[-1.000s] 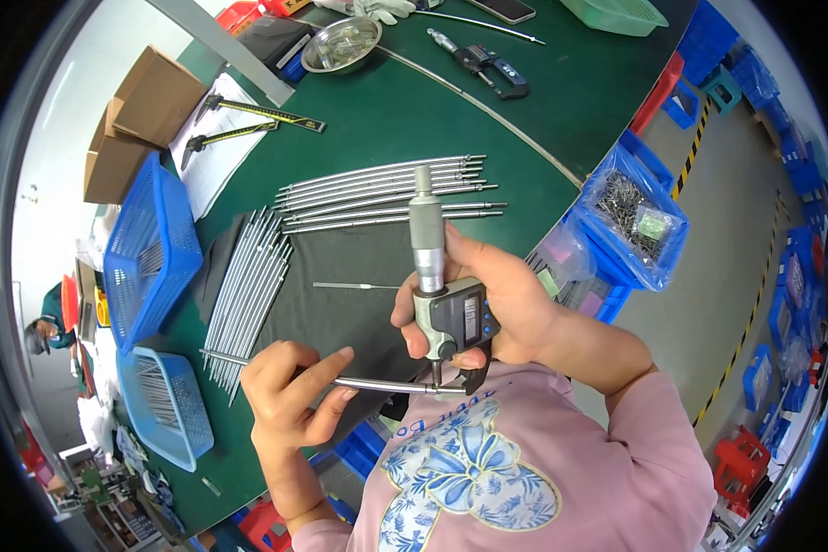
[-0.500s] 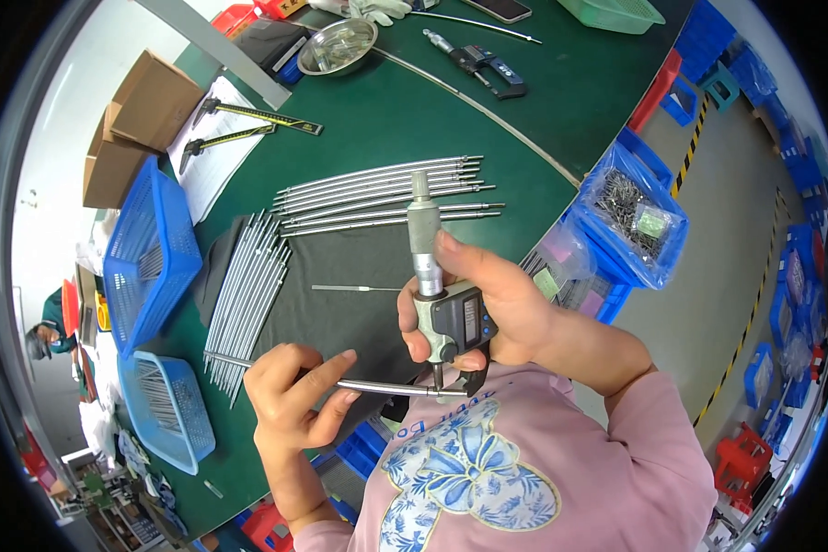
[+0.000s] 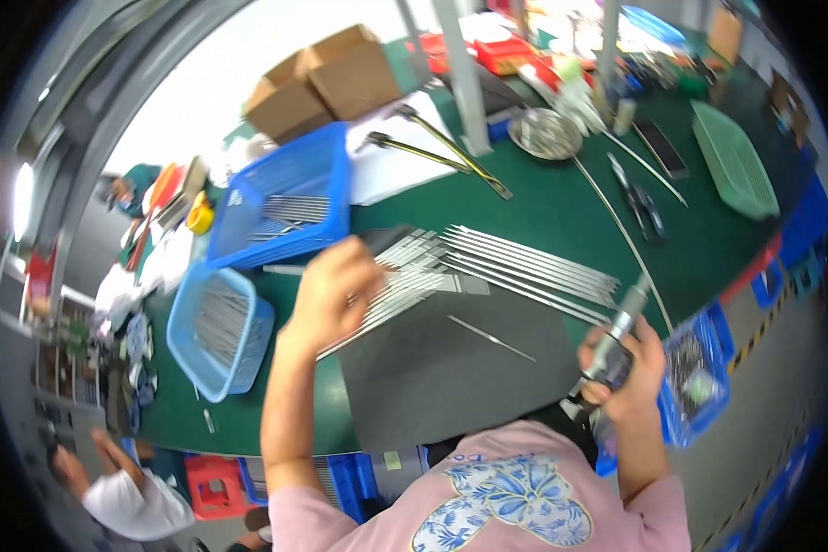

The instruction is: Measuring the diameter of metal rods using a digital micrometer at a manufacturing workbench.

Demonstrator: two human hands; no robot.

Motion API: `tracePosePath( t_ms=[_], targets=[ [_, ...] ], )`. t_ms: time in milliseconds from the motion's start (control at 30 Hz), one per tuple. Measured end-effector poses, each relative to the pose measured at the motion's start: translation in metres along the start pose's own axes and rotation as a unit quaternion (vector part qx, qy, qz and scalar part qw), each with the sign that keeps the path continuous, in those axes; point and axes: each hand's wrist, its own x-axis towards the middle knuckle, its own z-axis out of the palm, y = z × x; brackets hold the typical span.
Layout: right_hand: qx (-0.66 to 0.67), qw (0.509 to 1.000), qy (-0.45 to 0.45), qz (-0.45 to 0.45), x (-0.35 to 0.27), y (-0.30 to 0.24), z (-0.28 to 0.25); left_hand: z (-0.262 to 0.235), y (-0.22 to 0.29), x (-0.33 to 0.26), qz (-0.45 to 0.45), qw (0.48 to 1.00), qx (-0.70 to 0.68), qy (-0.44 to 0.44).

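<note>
- My left hand (image 3: 336, 294) is blurred over the metal rods (image 3: 405, 287) on the dark mat (image 3: 451, 368); whether its fingers grip one, I cannot tell.
- My right hand (image 3: 627, 368) is closed around the micrometer (image 3: 616, 340) at the tabletop's (image 3: 543, 202) right edge, long axis pointing up-right, body partly hidden.

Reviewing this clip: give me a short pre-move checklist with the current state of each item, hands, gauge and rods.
1. Right hand grips the micrometer: ok.
2. Left hand over the rod pile: ok.
3. Left hand holds a rod: cannot tell, blurred.
4. Single rod lies alone on the grey mat: ok.
5. Rod seated in the micrometer: not ok, none visible.
</note>
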Motion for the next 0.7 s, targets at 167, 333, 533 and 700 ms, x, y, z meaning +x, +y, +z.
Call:
tracePosePath(
  t_ms=[167,333,533,700],
  targets=[
    [-0.028,0.991,0.104,-0.082,-0.021,-0.002,-0.03,-0.042,-0.097,0.009,-0.092,0.988,0.109,0.063],
    [0.005,0.978,0.158,-0.135,-0.031,-0.002,-0.042,-0.032,-0.194,-0.025,-0.22,0.926,0.278,-0.129],
    [-0.001,0.976,0.164,-0.147,-0.036,-0.007,-0.047,-0.031,-0.226,-0.042,-0.39,0.899,0.099,-0.173],
    [0.033,0.981,0.131,-0.142,-0.026,-0.002,-0.059,0.015,-0.137,0.021,-0.164,0.958,0.195,0.134]
  ],
)
